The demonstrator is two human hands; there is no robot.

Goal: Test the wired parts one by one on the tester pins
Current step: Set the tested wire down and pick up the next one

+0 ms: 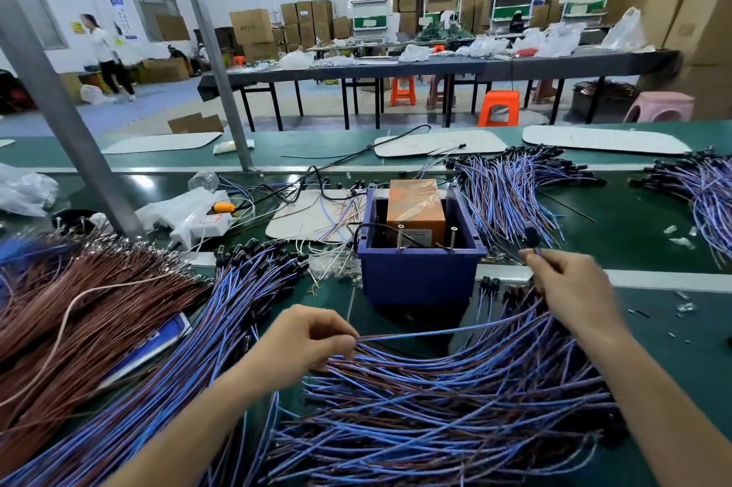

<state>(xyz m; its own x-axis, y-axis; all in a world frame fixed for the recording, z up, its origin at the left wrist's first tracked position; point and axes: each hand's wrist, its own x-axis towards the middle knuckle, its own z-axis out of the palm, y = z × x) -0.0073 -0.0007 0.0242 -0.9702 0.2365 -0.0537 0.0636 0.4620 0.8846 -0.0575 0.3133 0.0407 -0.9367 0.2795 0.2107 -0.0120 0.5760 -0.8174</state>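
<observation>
The tester is a purple box (420, 272) holding an orange block (416, 205), with two upright metal pins (400, 237) at its near rim. One blue-and-brown wired part (447, 331) stretches between my hands. My left hand (313, 340) pinches its bare wire end, below and left of the box. My right hand (574, 288) pinches the other end just under its small black head (532, 238), to the right of the pins and apart from them. A large heap of the same wired parts (455, 407) lies under both hands.
More blue wired bundles lie at the left (237, 308), behind the box (511, 193) and at the far right (709, 189). Brown wires (79, 308) pile up at the left. A white power strip (202, 225), plastic bags and slanted metal posts (59, 110) stand beyond.
</observation>
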